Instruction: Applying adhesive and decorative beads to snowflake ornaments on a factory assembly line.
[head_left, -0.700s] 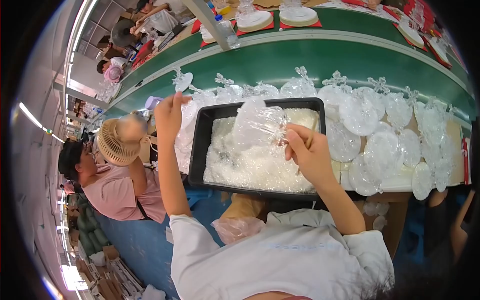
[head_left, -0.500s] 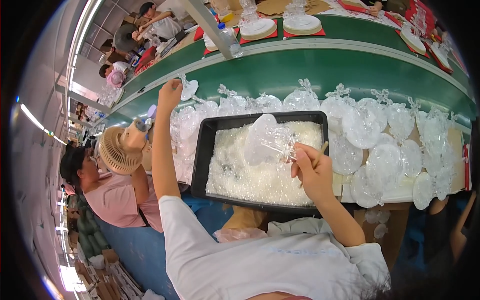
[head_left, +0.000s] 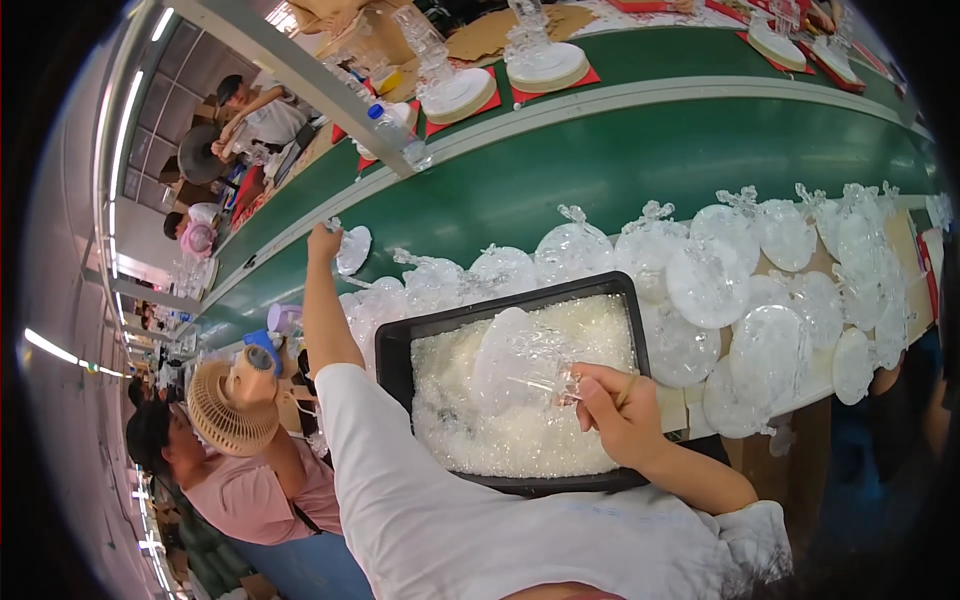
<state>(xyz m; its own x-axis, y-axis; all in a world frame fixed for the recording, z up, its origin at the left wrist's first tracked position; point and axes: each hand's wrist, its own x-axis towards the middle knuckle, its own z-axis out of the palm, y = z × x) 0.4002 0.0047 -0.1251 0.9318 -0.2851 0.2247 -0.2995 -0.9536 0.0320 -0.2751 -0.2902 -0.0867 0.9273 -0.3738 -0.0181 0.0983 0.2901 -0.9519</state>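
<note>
Over a black tray (head_left: 640,345) of sparkling white granules, my right hand (head_left: 622,412) is closed round the stem of a clear plastic ornament with a round, frosted white base (head_left: 505,362). A thin wooden stick (head_left: 627,390) shows between the same fingers; its rest is hidden by the hand. My left arm reaches far out to the left over the green conveyor belt. There my left hand (head_left: 324,243) pinches the clear upper part of another ornament (head_left: 353,250), whose white disc is tilted on or just above the belt; I cannot tell which.
Many similar ornaments (head_left: 708,285) crowd the bench behind and right of the tray. A tan fan (head_left: 232,405) stands at the left, beside a person in pink (head_left: 255,490). Past the green belt (head_left: 640,165), a metal rail, a post, a water bottle (head_left: 398,138) and ornaments on red sheets (head_left: 548,68).
The view has shifted and tilted. My left hand still holds the ornament at the belt. My right hand keeps its ornament above the granules, its stick now less visible.
</note>
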